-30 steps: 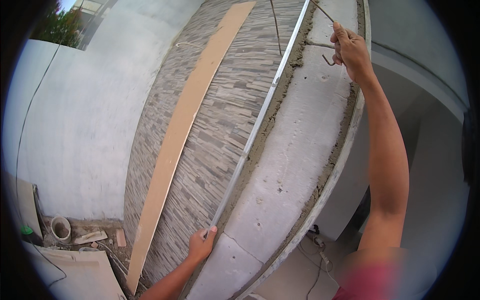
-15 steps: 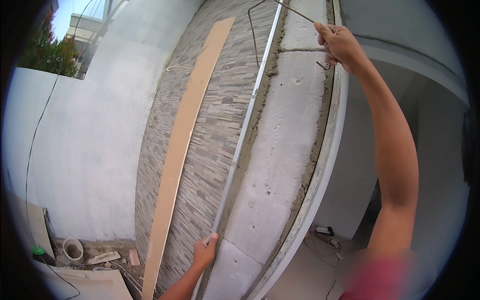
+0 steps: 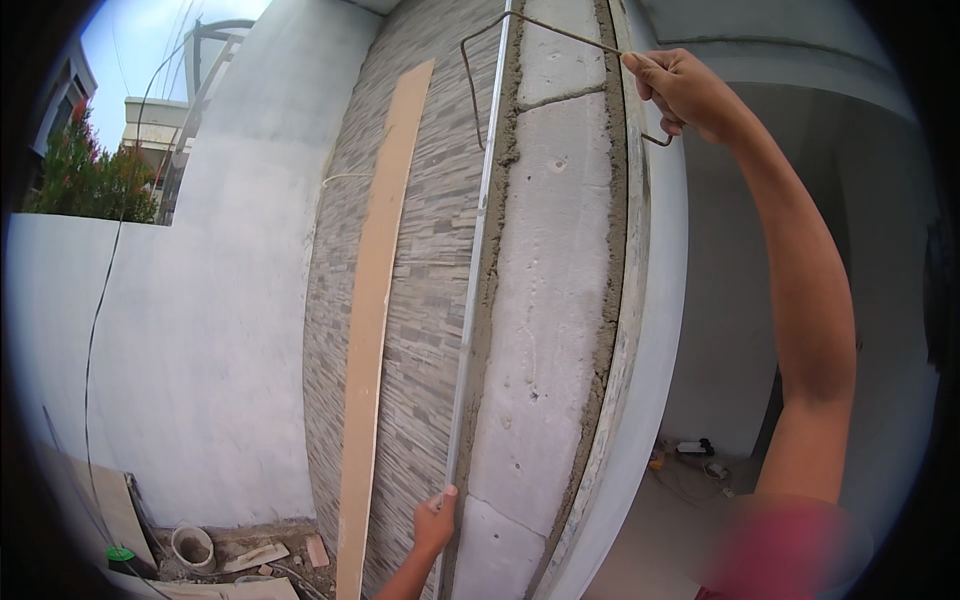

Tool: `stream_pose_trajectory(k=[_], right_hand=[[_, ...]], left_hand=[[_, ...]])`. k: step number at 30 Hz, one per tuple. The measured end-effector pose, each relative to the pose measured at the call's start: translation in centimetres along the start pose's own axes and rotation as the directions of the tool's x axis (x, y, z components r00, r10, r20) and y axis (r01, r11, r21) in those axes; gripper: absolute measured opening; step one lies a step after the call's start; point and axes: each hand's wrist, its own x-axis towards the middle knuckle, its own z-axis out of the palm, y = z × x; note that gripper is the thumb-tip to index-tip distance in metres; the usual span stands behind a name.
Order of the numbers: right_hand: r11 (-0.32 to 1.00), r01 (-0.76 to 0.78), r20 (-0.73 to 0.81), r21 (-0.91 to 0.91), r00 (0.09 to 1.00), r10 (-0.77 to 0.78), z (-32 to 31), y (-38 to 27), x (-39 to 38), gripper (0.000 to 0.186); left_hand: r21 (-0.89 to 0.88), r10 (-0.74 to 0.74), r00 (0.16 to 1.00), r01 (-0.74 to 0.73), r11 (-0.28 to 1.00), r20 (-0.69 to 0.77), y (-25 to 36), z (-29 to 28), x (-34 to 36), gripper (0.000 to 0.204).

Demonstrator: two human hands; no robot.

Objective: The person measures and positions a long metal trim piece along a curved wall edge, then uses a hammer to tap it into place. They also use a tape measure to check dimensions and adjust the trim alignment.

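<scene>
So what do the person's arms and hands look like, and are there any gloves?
No gloves: the left hand and right hand are both bare, with no watch or bracelet showing. The right arm is bare up to a reddish-pink sleeve, which looks blurry. The left sleeve is out of view.

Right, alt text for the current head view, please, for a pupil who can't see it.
A person's right hand grips a bent rod high up, and the left hand holds a metal strip along the left edge of pale blocks. Mortar lines the blocks' sides; further left, a board stands by a patterned wall.
</scene>
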Motion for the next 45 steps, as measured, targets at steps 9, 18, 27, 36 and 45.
stream_pose_trajectory(k=[9, 18, 27, 36, 45], right_hand=[[1.0, 0.025, 0.022, 0.013, 0.999, -0.025, 0.4, 1.0, -0.3, 0.049], [0.991, 0.009, 0.066, 0.136, 0.998, -0.018, 1.2, -0.2, 1.6, 0.043], [0.991, 0.09, 0.038, -0.098, 0.996, -0.086, 0.4, 0.1, 0.7, 0.049], [0.999, 0.048, 0.014, -0.005, 0.999, -0.048, -1.3, 1.9, -1.7, 0.05], [0.99, 0.127, 0.029, 0.055, 0.991, -0.129, -0.5, 3.3, -1.5, 0.05]], left_hand=[[-0.007, 0.037, 0.999, -0.037, 0.999, -0.024, 0.5, 0.1, -0.1, 0.053], [-0.027, 0.019, 1.0, -0.02, 0.999, -0.012, 1.0, 0.1, -0.3, 0.051], [0.031, 0.051, 0.998, -0.05, 0.998, -0.03, 1.6, 0.2, -0.6, 0.051], [0.009, 0.012, 1.0, -0.012, 1.0, -0.025, 1.6, 0.2, -0.7, 0.053], [-0.003, 0.021, 1.0, -0.021, 1.0, -0.02, 2.5, 0.1, -0.9, 0.053]])
